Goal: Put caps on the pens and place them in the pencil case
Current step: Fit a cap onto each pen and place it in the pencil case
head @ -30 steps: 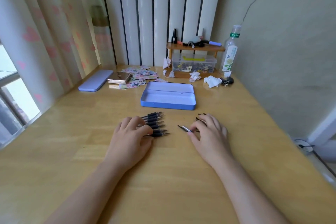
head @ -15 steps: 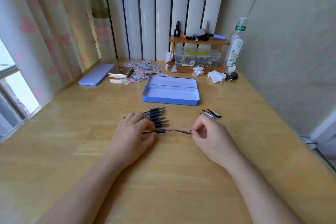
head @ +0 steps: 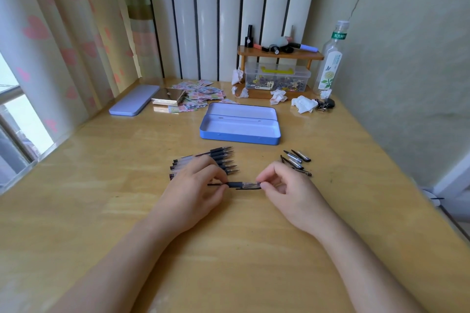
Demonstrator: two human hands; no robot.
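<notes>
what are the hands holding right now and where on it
The left hand pinches a pen by its barrel; the right hand grips the clear cap at its outer end, fitted over the pen's tip.

Pale wood surface (head: pixel 254 249), smooth and varnished, glossy where window light falls. Blue pencil case (head: pixel 240 132) of painted metal, satin sheen inside. Lilac lid (head: pixel 134 103), same smooth matt-satin finish. Pens (head: pixel 203 162) with clear plastic barrels, black ribbed rubbery grips, shiny metal tips. Loose caps (head: pixel 296 160) of clear and black glossy plastic. Capped pen (head: pixel 241 185) between left hand (head: pixel 193 193) and right hand (head: pixel 292 190): clear plastic cap over black grip. Crumpled white tissue paper (head: pixel 304 103), soft and matt. Transparent plastic box (head: pixel 277 76), slightly frosted. Small wooden shelf (head: pixel 279 54), warm polished finish. Clear plastic bottle (head: pixel 330 63) with printed label. Thin woven curtain cloth (head: pixel 63 33), matt. Glossy white enamelled radiator (head: pixel 229 7). Rough matt plaster wall (head: pixel 407 46).
</notes>
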